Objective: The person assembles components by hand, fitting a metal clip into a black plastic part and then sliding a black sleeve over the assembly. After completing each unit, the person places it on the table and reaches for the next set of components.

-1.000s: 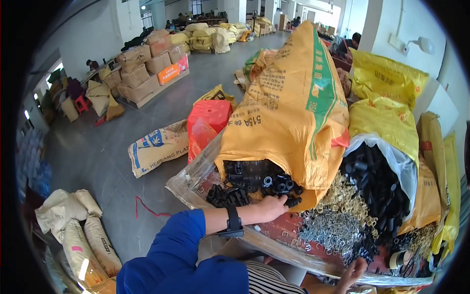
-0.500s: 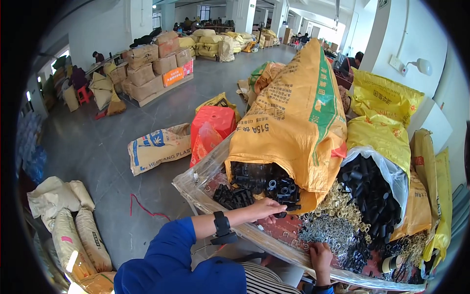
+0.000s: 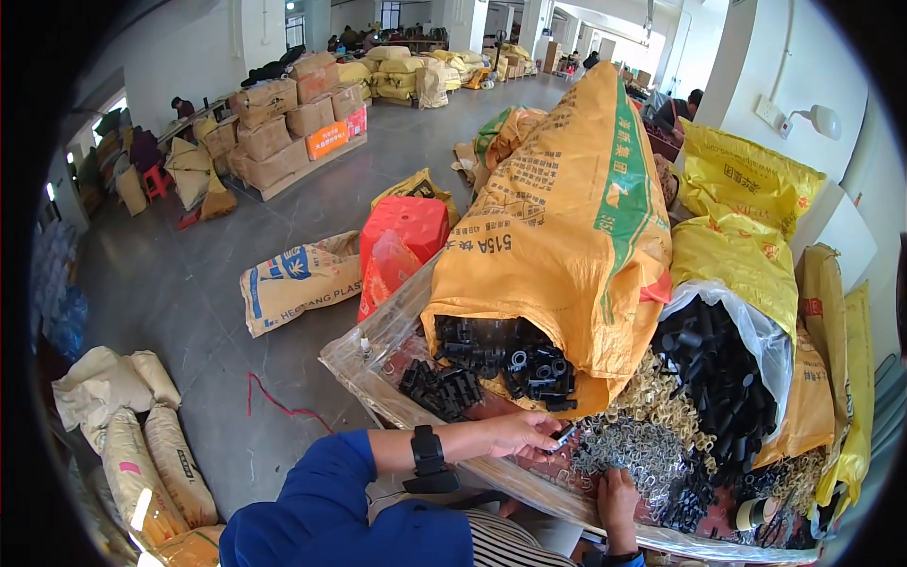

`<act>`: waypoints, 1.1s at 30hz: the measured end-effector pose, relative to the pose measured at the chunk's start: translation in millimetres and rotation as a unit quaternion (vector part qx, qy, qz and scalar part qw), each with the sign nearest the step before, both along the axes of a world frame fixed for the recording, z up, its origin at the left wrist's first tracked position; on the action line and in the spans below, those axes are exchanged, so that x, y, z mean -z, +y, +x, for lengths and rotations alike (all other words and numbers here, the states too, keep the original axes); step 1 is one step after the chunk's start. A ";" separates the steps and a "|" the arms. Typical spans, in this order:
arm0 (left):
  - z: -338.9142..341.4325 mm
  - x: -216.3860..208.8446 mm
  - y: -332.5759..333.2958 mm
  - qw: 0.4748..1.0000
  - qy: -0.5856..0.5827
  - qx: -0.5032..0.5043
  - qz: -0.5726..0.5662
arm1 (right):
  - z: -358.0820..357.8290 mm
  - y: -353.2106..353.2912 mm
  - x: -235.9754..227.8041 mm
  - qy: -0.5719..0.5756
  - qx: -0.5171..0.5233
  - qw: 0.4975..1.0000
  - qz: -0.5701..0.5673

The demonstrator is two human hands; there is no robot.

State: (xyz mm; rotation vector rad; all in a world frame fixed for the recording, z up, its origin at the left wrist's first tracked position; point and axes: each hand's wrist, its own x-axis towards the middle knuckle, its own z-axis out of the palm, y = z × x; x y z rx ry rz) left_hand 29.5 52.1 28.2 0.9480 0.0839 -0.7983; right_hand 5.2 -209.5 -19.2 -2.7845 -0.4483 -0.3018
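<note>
My left hand (image 3: 522, 435) is above the front of the table, its fingers pinching a small black plastic fitting (image 3: 564, 438) with a bright glint on it. Farther back, similar black fittings (image 3: 543, 371) spill from the mouth of a big orange woven sack (image 3: 557, 227), and a loose cluster of black fittings (image 3: 441, 389) lies to the left. My right hand (image 3: 619, 501) rests at the near edge of a heap of small silver metal rings (image 3: 628, 452), fingers curled together; whatever they hold is hidden. Brass-coloured metal pieces (image 3: 673, 402) lie behind the silver heap.
A yellow sack (image 3: 746, 246) of black tubes (image 3: 723, 364) stands on the right of the wooden-rimmed table (image 3: 378, 386). A tape roll (image 3: 753, 515) lies near the right front. Beyond the left edge are a red plastic stool (image 3: 406, 225), a white printed sack (image 3: 298, 283) and stacked cartons (image 3: 274, 142).
My left hand has drawn back from the sack's mouth, toward me and the silver heap, with the black fitting in its fingers. The right hand has stayed nearly in place.
</note>
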 end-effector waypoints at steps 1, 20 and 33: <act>0.7 -4.8 -0.8 1.000 0.008 0.005 -0.005 | 0.1 -1.1 1.0 -0.014 -0.014 1.000 -0.008; -2.2 0.1 -59.0 0.958 -0.249 0.033 0.140 | -2.7 20.8 -29.8 0.192 -0.022 0.880 0.433; 5.0 5.1 -59.4 0.889 -0.384 -0.025 0.250 | 0.8 47.0 -32.9 0.342 -0.011 0.608 0.716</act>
